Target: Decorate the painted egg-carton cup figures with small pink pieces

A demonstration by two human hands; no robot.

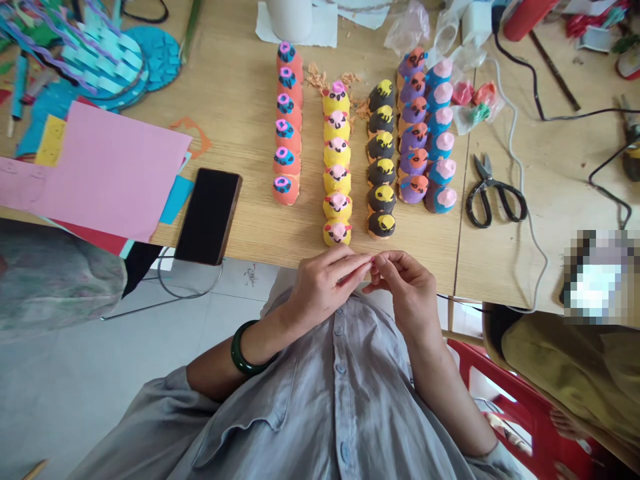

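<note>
My left hand (325, 280) and my right hand (405, 287) meet fingertip to fingertip just below the table's front edge, above my grey shirt. Both pinch a tiny piece that is too small to name. A green bangle sits on my left wrist. Straight ahead on the wooden table (240, 120) stand rows of painted little figures: an orange row (287, 123), a yellow row (337, 163), a black row (381, 160), a purple row (413, 127) and a blue row (442, 137). The nearest yellow figure (337, 232) is just beyond my fingertips.
A black phone (209, 215) lies at the table's edge beside pink paper (105, 170). Black scissors (493, 192) lie to the right, with cables and plastic bags behind. Blue paper craft fills the far left. Another person sits at the right by a red chair (520, 400).
</note>
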